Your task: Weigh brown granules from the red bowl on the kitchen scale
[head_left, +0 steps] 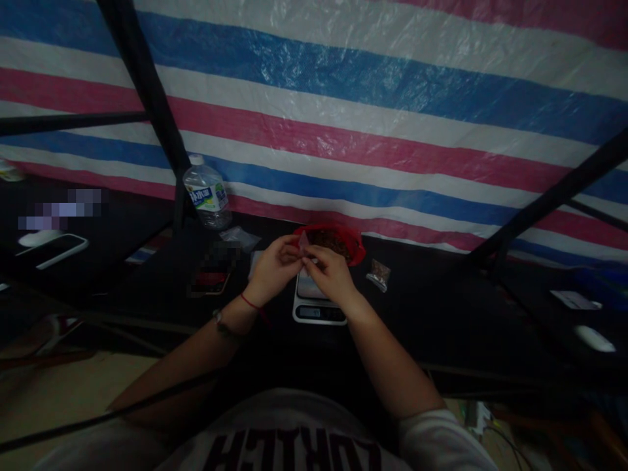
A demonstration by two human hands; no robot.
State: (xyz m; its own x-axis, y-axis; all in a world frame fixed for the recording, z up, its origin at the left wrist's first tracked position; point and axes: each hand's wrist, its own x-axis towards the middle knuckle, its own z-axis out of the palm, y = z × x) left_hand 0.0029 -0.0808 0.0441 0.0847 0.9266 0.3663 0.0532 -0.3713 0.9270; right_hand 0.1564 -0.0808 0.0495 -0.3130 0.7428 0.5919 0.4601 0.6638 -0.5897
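Note:
Over a white digital kitchen scale (319, 314) with a lit display, my left hand (275, 263) and my right hand (330, 269) meet, fingertips pinched together. Between them is a small clear plastic bag (303, 240), its corner sticking up above the fingers. What the bag contains is hidden. Just behind the hands sits a red bowl (356, 247) filled with small brown pieces, partly covered by my right hand. A small packed clear bag of brown pieces (379, 275) lies on the black table to the right of the scale.
A large clear plastic bottle (208, 193) stands at the back left, with crumpled clear plastic bags (240, 237) beside it. A phone (210, 280) lies left of my left hand. Black frame bars (147, 85) rise before a striped tarp (343, 131).

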